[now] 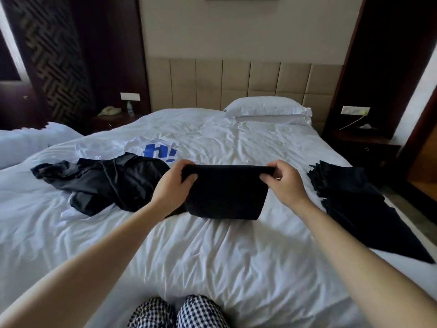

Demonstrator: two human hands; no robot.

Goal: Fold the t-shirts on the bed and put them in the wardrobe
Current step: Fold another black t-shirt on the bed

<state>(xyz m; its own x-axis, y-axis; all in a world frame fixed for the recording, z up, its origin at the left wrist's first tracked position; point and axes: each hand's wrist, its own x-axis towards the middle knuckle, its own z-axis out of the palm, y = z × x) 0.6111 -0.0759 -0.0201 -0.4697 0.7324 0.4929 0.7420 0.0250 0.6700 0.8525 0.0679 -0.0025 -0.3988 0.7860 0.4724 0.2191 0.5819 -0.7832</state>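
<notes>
Between the two hands, the folded black t-shirt hangs over the bed, its top edge running sideways; left hand and right hand each pinch a corner.

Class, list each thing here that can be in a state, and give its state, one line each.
Left hand: grips the top left corner of the folded black t-shirt.
Right hand: grips its top right corner.
Folded black t-shirt: held up, lower fold resting on the bed.
Black garment pile: crumpled, unfolded.
White t-shirt: unfolded, partly under the pile.
Black cloth at right: lying spread out.
Pillows: stacked.
</notes>
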